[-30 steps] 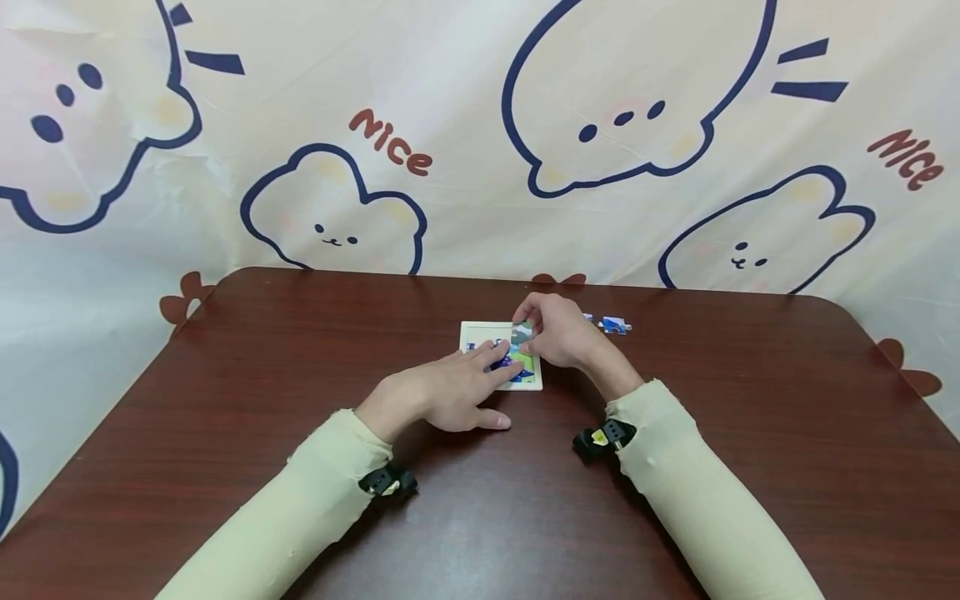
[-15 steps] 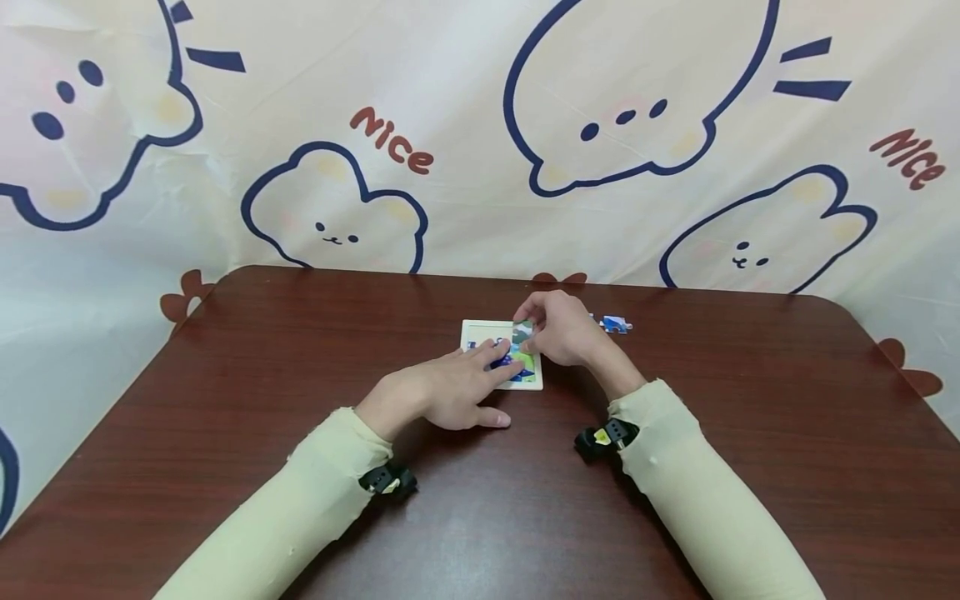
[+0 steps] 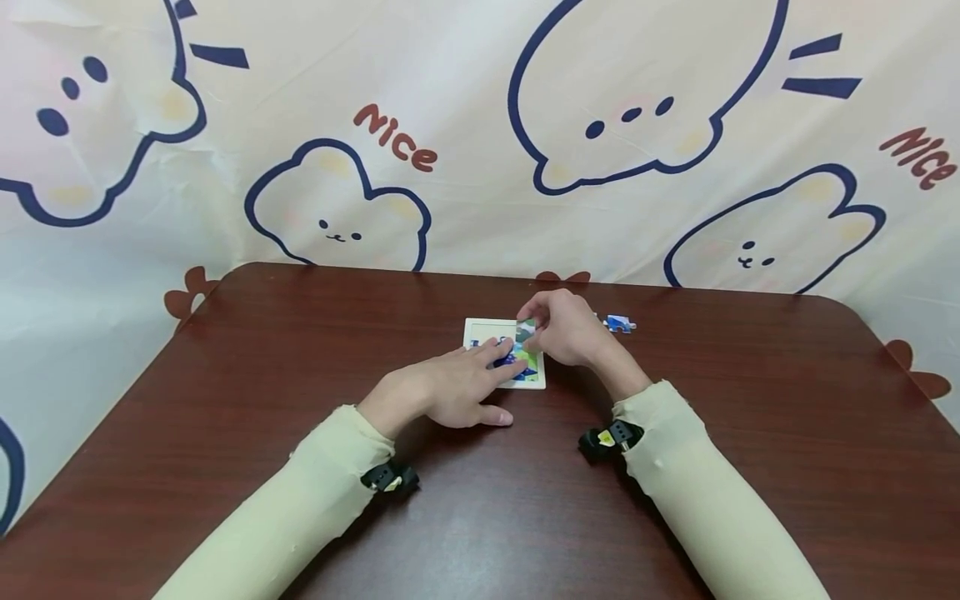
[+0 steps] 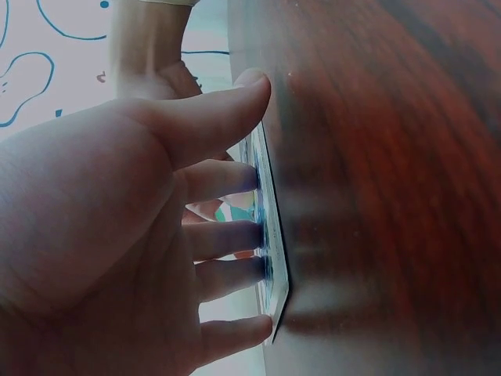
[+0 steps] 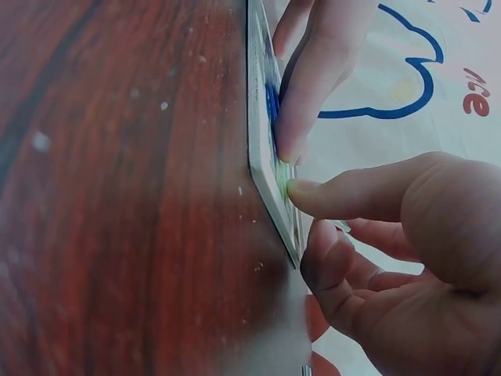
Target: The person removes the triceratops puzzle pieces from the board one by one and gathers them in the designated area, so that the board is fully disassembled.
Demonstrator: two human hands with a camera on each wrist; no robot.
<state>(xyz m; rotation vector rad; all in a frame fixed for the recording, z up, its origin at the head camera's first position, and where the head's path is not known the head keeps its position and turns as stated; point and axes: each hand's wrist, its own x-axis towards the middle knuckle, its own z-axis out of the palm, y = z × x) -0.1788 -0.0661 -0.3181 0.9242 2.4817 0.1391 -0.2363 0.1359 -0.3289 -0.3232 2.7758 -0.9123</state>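
A small jigsaw puzzle with a white frame (image 3: 536,384) lies on the brown table. My left hand (image 3: 459,390) rests its spread, straight fingertips on the puzzle, also seen pressing down in the left wrist view; its thumb is off to the side. At the puzzle's far right corner, my right hand (image 3: 567,330) pinches a green and grey puzzle piece (image 3: 526,331) between thumb and fingers. In the left wrist view a teal bit of this piece (image 4: 232,211) shows behind my left fingers. The left hand hides part of the puzzle picture.
A loose blue puzzle piece (image 3: 619,323) lies right of my right hand, with a sliver of another beside it, mostly hidden by that hand. The table's far edge and a printed cloth backdrop (image 3: 465,200) stand just behind.
Both hands keep their places on the puzzle and on the piece. The whole head view has shifted slightly; nothing else visibly changes.
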